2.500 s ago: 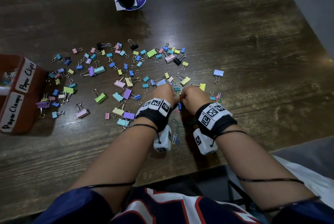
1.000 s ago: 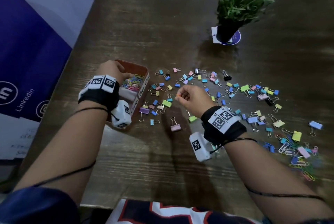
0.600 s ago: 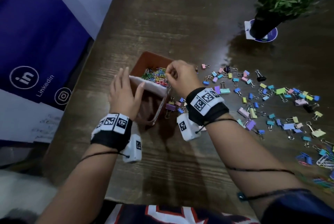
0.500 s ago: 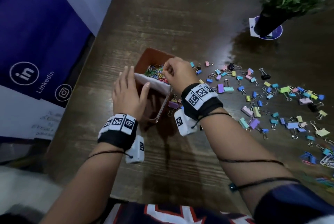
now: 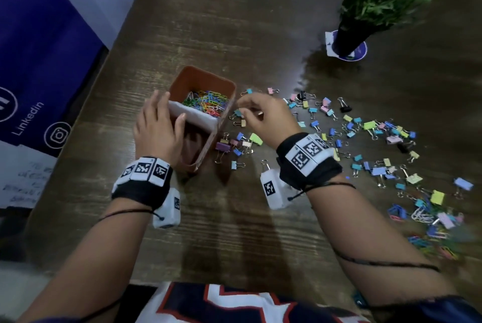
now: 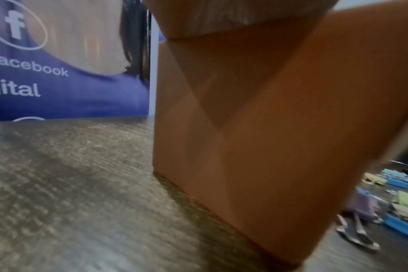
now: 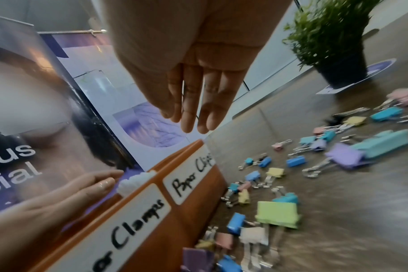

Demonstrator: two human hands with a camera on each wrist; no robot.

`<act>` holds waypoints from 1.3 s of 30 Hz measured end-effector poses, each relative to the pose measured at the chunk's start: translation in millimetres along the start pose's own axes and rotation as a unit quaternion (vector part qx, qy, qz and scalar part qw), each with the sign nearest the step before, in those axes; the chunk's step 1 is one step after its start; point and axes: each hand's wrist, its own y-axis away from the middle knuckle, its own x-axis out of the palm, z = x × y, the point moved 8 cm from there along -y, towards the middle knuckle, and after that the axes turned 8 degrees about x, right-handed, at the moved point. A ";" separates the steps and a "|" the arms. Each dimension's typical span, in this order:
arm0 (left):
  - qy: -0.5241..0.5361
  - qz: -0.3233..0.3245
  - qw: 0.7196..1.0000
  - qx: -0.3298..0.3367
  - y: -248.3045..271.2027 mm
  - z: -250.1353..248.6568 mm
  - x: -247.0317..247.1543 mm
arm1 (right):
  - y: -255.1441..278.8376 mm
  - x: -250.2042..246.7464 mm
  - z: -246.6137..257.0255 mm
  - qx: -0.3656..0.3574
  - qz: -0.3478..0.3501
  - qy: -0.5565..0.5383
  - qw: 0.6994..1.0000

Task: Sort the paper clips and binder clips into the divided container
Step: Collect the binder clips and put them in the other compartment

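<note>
My right hand [image 5: 263,119] has left the container [image 5: 206,80] at centre frame, fingers relaxed, empty; my left hand [image 5: 156,132], fingers straight, steadies its side.

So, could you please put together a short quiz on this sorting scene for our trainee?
1. True or false: the far compartment of the container holds coloured paper clips.
2. The loose binder clips lie on the table: A) left of the container, B) right of the container, C) behind the potted plant.
3. Which of the two hands touches the container?

Key:
1. True.
2. B.
3. The left hand, which rests against the container's side with its thumb on the white divider. The right hand hovers beside the container with its fingers open.
</note>
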 end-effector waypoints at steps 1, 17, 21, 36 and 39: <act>-0.002 0.002 1.000 0.004 1.0 -8.8 -1.1 | 9.5 -7.4 -8.1 0.001 -0.001 0.009 1.000; 0.096 0.227 0.932 0.265 90.9 -295.9 130.9 | 162.2 -132.1 -220.6 0.197 -0.039 0.110 0.974; 0.068 0.311 0.894 0.314 123.7 -353.5 166.7 | 196.3 -166.1 -265.5 0.234 -0.077 0.136 0.960; 0.046 0.358 0.894 0.266 149.7 -419.2 224.6 | 232.1 -204.3 -334.8 0.278 -0.032 0.180 0.943; 0.064 0.351 0.899 0.253 146.7 -418.5 225.5 | 229.6 -205.8 -338.0 0.281 -0.027 0.180 0.942</act>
